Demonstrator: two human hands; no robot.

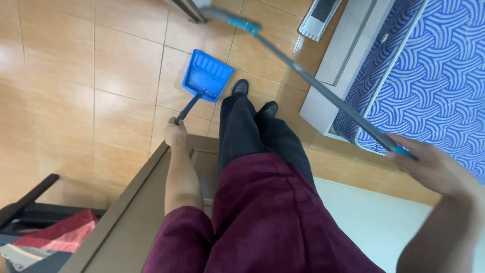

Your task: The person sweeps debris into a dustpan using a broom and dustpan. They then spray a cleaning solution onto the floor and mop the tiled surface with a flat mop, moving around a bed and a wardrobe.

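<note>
My left hand [175, 132] grips the dark handle of a blue dustpan [206, 76], which hangs low over the tan tiled floor just ahead of my black shoes [240, 87]. My right hand [429, 164] is closed around the end of a long grey pole [313, 83] with blue grips. The pole slants up and to the left across the view, and its head is out of sight at the top edge. I stand in dark trousers and a maroon top.
A brown door or panel edge [132, 202] runs beside my left arm. A bed with a blue patterned mattress [434, 71] on a white frame [348, 50] stands at the right. A flat mop head [318, 17] lies at the top. Red cloth [65, 230] lies lower left.
</note>
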